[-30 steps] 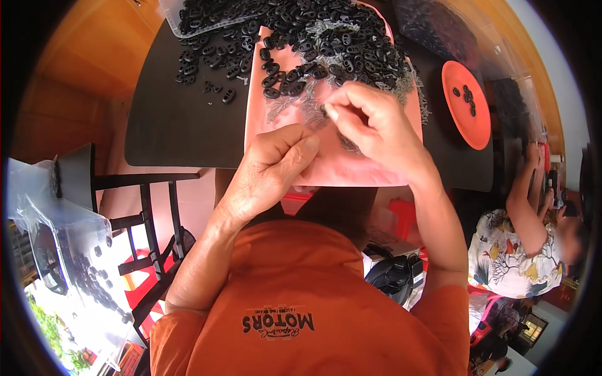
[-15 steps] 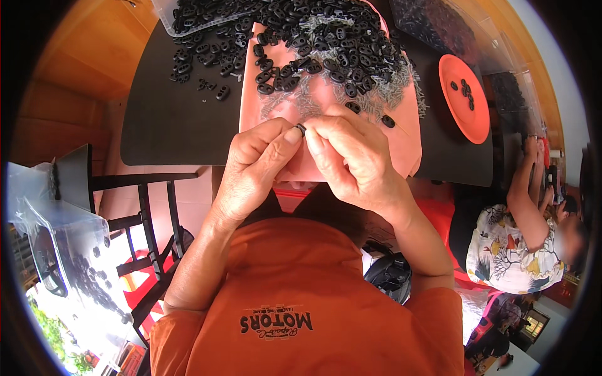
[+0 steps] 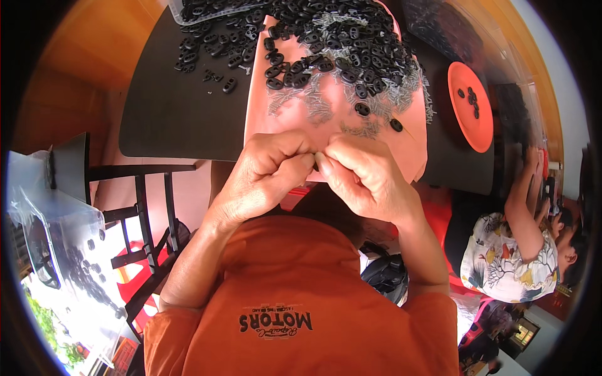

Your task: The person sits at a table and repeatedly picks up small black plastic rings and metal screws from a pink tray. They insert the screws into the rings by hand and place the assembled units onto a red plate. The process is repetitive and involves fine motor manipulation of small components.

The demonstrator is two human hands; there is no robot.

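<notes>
Fingertip to fingertip, my left hand (image 3: 269, 172) and my right hand (image 3: 367, 175) meet just above the near edge of a pink sheet (image 3: 257, 100). Both pinch a small black cord lock (image 3: 317, 160), mostly covered by the fingers. Past the hands lies a heap of black, two-holed cord locks (image 3: 351, 50). Small, slender, clear-grey pieces (image 3: 401, 88) are strewn among and in front of them; they are too small to name. A single cord lock (image 3: 396, 125) rests beyond my right hand. On the right, an orange plate (image 3: 464, 78) carries several more.
The dark table (image 3: 182, 119) bears more cord locks beside a clear tub (image 3: 180, 14) at the far left. A clear box (image 3: 439, 31) with dark pieces is at the far right. A black chair (image 3: 141, 207) stands left; a person in a patterned top (image 3: 508, 260) is at right.
My hands have come nearer to me and slightly right, still pinching. The cord lock, plainer to see before, is now mostly hidden. The view has shifted a little.
</notes>
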